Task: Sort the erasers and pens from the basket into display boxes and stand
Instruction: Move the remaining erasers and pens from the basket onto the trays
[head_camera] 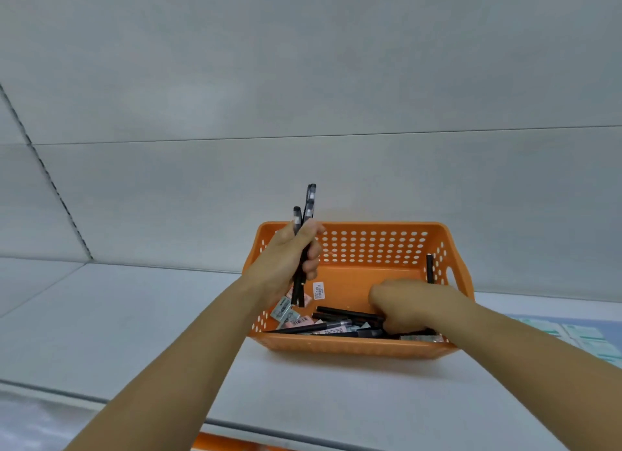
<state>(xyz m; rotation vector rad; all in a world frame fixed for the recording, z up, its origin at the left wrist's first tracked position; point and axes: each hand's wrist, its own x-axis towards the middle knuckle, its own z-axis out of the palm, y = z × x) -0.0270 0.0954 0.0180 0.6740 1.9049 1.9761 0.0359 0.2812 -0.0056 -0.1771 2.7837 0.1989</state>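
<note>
An orange perforated basket stands on a white shelf. My left hand grips a bundle of black pens upright over the basket's left end. My right hand reaches down into the basket with curled fingers on the black pens lying along its front; whether it holds one is hidden. Several wrapped erasers lie in the front left corner. One more black pen leans against the right wall.
The white shelf runs left and in front of the basket, with a grey panelled back wall. Flat green-and-white packs lie on the shelf at the right edge. An orange thing shows below the shelf's front lip.
</note>
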